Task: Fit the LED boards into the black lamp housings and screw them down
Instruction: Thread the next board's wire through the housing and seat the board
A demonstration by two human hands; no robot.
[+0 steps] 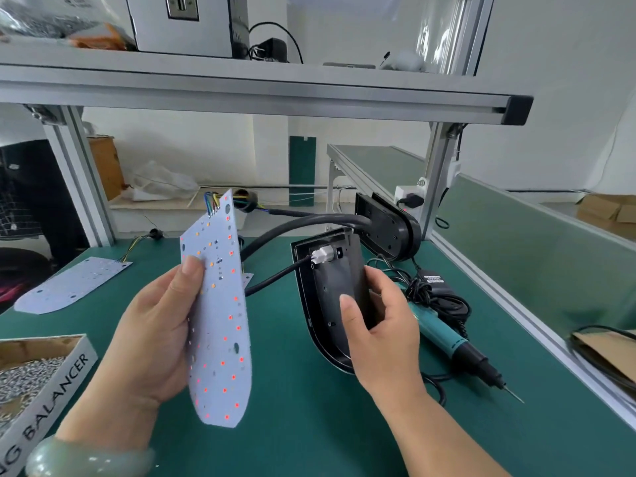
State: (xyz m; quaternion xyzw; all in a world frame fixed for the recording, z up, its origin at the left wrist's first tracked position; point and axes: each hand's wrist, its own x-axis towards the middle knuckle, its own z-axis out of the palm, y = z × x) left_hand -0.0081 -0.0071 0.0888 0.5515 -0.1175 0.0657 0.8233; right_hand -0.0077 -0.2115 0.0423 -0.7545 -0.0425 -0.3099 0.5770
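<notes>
Your left hand (155, 325) grips an LED board (220, 315) upright by its edge. Your right hand (378, 332) clasps the black lamp housing (330, 290), tilted just beside the board, with a white connector (323, 254) inside its upper end. Left of your left hand, an open cardboard box (58, 390) holds what look like small silver screws (27, 376), and the electric screwdriver (457, 342) lies just right of your right hand.

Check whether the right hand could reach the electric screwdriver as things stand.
Probably not yet: the right hand grips the black lamp housing. The electric screwdriver lies uncovered on the mat just right of it, so the way looks free once the housing is down.
</notes>
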